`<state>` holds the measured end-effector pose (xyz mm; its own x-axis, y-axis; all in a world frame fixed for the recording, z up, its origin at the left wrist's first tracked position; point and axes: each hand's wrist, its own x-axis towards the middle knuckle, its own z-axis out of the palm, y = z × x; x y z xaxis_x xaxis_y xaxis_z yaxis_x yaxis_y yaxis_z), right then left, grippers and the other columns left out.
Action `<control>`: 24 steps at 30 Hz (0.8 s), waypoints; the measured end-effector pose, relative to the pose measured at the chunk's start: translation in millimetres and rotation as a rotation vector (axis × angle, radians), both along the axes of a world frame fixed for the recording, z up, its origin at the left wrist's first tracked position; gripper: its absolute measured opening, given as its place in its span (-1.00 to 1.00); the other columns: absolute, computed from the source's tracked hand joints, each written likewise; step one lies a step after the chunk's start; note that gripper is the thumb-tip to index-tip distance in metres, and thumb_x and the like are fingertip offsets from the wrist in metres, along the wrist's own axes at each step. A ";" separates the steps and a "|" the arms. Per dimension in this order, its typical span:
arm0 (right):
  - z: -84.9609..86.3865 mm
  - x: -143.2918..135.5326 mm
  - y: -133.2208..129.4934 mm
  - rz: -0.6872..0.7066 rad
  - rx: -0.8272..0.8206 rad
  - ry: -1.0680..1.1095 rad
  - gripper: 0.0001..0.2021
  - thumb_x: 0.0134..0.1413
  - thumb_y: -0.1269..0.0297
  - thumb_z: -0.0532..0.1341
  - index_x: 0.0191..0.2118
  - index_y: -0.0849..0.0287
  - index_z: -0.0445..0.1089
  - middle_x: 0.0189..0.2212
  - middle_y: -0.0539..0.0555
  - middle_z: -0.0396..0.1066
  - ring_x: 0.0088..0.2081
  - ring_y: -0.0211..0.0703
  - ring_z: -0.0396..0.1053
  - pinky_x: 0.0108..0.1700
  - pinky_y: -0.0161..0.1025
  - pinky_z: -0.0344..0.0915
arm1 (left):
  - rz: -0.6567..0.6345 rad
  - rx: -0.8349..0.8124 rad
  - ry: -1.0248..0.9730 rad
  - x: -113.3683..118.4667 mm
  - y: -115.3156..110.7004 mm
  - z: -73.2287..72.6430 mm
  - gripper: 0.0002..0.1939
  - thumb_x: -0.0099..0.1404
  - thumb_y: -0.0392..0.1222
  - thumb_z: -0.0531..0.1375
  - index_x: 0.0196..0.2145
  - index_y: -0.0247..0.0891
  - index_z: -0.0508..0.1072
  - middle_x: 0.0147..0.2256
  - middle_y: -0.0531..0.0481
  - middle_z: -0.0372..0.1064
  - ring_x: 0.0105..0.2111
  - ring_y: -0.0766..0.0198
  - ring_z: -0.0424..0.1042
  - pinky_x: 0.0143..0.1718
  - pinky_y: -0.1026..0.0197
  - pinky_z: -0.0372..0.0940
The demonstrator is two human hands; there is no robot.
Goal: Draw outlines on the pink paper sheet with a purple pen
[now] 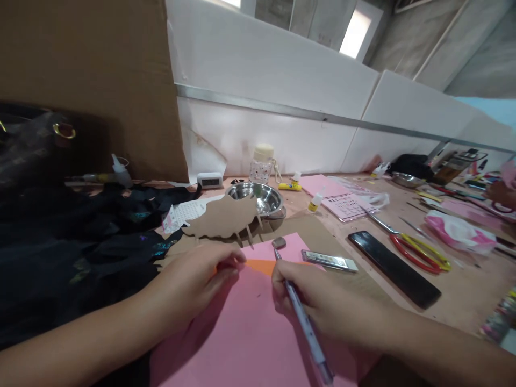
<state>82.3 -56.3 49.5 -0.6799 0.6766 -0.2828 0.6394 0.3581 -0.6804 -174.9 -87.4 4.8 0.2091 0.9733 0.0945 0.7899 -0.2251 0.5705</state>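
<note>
A slim grey-lilac mechanical pencil (302, 314) is gripped in my right hand (300, 282), its metal tip pointing away from me beside a small grey eraser (279, 243). My left hand (201, 271) is closed, thumb and fingers pinched together at the left end of an orange paper piece (260, 266). That piece lies across a large pink sheet (245, 328), and part of it is hidden under both hands. A flat pencil-lead case (329, 260) rests right of the eraser. Beyond my left hand lies a brown cardboard cutout (221, 219) with a wavy edge and thin prongs.
Behind the cutout stand a steel bowl (268, 199) and a lidded bottle (262, 164). To the right lie a black phone (393, 267), red-and-yellow-handled scissors (419, 252) and a small glue bottle (315, 201). Black fabric (80, 274) covers the left side. Another person's hand (500, 193) shows far right.
</note>
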 end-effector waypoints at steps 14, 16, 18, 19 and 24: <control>-18.8 10.0 -0.6 -0.124 0.002 0.362 -0.69 0.39 0.02 0.30 -0.28 0.08 0.26 -0.46 -0.10 0.29 -0.49 -0.26 0.23 -0.43 -0.31 0.21 | -0.185 -0.219 0.023 -28.5 17.1 13.0 -0.66 0.30 0.07 0.20 -0.08 -0.08 0.61 -0.17 0.01 0.61 -0.19 0.09 0.55 -0.13 0.14 0.38; -23.7 10.6 -0.8 -0.019 -0.211 0.580 -0.58 0.46 -0.19 0.16 -0.19 0.10 0.35 -0.32 0.03 0.47 -0.40 -0.18 0.44 -0.33 -0.22 0.38 | -0.184 -0.196 0.041 -25.8 16.7 8.2 -0.69 0.31 0.06 0.20 -0.12 -0.11 0.61 -0.21 -0.01 0.60 -0.21 0.08 0.54 -0.17 0.14 0.36; -33.8 5.7 0.5 0.093 -0.597 0.696 -0.45 0.47 -0.30 0.03 -0.03 0.11 0.42 -0.06 0.20 0.55 -0.15 0.00 0.60 -0.11 -0.03 0.51 | -0.151 -0.155 0.063 -22.1 15.9 0.5 -0.67 0.31 0.04 0.21 -0.07 -0.12 0.61 -0.18 -0.06 0.61 -0.18 0.04 0.54 -0.14 0.10 0.34; -39.9 2.4 2.2 0.119 -0.742 0.713 -0.42 0.47 -0.32 0.01 0.05 0.11 0.43 0.04 0.25 0.54 -0.01 0.06 0.59 0.02 0.04 0.50 | -0.141 -0.139 0.073 -20.3 15.5 -3.2 -0.66 0.32 0.03 0.21 -0.04 -0.11 0.61 -0.16 -0.07 0.61 -0.15 0.02 0.54 -0.13 0.08 0.33; -58.1 -3.1 16.8 -0.036 -0.477 0.784 -0.50 0.47 -0.25 0.09 0.04 0.08 0.48 -0.11 0.10 0.49 -0.05 -0.07 0.52 0.06 -0.07 0.48 | -0.150 -0.126 0.095 -16.4 15.2 -12.5 -0.66 0.36 0.05 0.20 0.03 0.02 0.61 -0.02 -0.02 0.64 -0.06 -0.02 0.58 -0.11 0.06 0.35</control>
